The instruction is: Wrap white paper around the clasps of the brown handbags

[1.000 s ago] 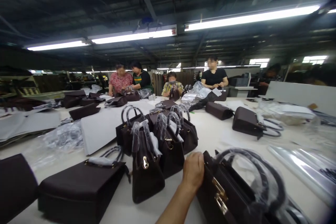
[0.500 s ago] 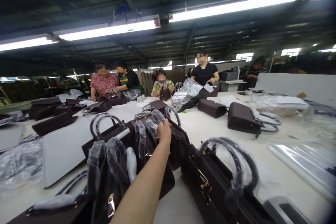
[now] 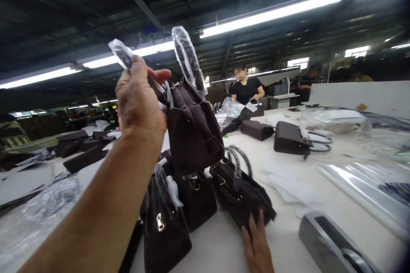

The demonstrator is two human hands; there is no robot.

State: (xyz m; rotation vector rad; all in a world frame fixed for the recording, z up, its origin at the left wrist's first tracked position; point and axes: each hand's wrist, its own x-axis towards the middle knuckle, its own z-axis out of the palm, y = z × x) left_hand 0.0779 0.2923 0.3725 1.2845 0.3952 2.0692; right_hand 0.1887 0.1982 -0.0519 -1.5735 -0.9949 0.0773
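My left hand (image 3: 137,98) is raised at the left of centre, its fingers closed round one plastic-wrapped handle of a dark brown handbag (image 3: 195,136). That bag hangs in the air over other bags; its second wrapped handle (image 3: 188,57) stands up free. Low in the view, my right hand (image 3: 258,243) has its fingers stretched out against the near side of another dark handbag (image 3: 243,196), which has gold fittings. To the left of that bag, a handbag with a gold zip pull (image 3: 166,226) and one with a gold clasp (image 3: 197,200) stand on the table.
A grey tape-dispenser-like device (image 3: 333,239) sits at the near right, beside clear plastic sheets (image 3: 361,196). Two more handbags (image 3: 290,136) lie farther back. Crumpled plastic (image 3: 51,204) covers the left. Across the table (image 3: 288,170) stands a person in black (image 3: 246,89).
The handbag has been lifted from among the others by my left hand. My right hand has come into view at the bag on the right, which now sits farther from me.
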